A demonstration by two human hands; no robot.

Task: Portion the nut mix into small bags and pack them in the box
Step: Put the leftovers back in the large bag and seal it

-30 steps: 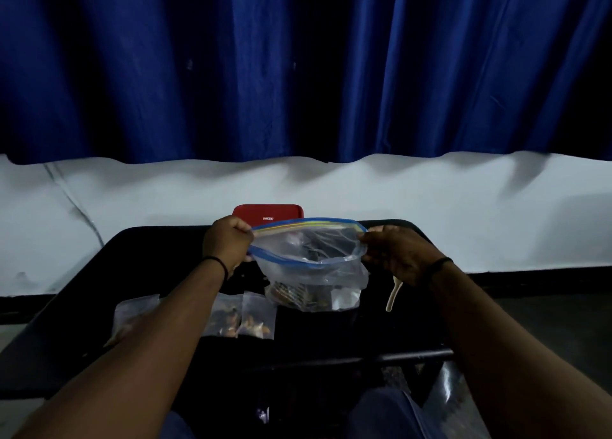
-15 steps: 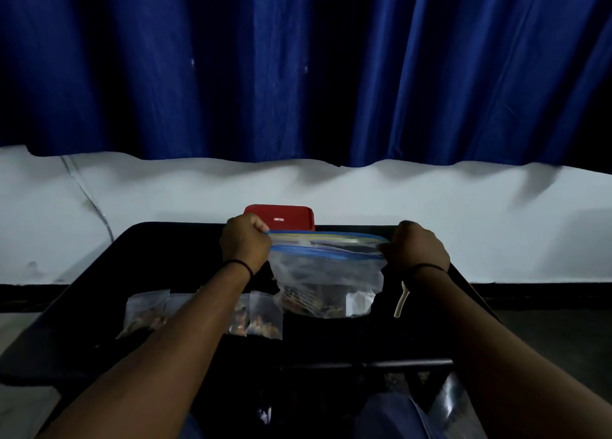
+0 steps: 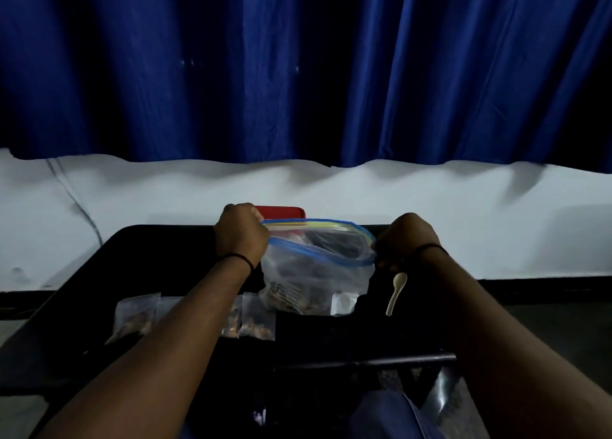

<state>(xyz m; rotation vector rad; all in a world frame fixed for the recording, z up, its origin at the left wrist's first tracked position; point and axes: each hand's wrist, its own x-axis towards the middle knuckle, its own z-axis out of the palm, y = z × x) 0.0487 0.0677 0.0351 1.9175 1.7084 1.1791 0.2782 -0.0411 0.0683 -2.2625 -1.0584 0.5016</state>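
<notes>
A large clear zip bag (image 3: 314, 273) with a blue rim stands on the black table (image 3: 165, 256), nut mix in its bottom. My left hand (image 3: 240, 231) grips the left end of its rim and my right hand (image 3: 405, 240) grips the right end; the mouth gapes open between them. Several small clear bags (image 3: 256, 319) with nuts lie flat to the left, partly hidden by my left forearm. A red box (image 3: 281, 211) sits behind the big bag at the table's far edge. A small pale spoon (image 3: 395, 293) lies to the right of the bag.
Beyond the table's far edge is a white wall (image 3: 331, 187) with a blue curtain (image 3: 298, 67) above it. A dark bar (image 3: 381, 360) runs along the table's near side, over my lap.
Half a second ago the bag's mouth was pulled flat between my hands; now it is spread open again. My hands keep their hold on the rim ends.
</notes>
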